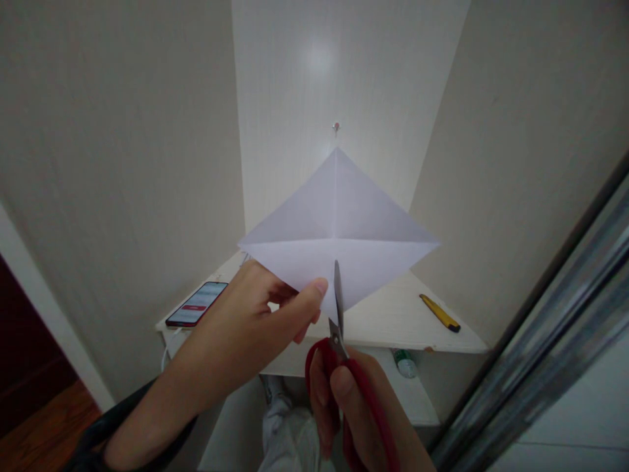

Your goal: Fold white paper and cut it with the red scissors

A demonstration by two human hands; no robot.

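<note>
A white sheet of paper with crossing creases is held up like a diamond, one corner towards me. My left hand pinches its near left edge, thumb on top and fingers underneath. My right hand is wrapped round the red handles of a pair of scissors. The scissors point away from me at the near corner of the paper. One blade lies over the paper along the middle crease; the other blade is mostly hidden beneath the sheet.
On the white shelf, a phone with a lit screen and a white cable lies at the left. A yellow utility knife rests at the right. A green-labelled bottle is on a lower level. Pale panels enclose the shelf; a small hook is on the back one.
</note>
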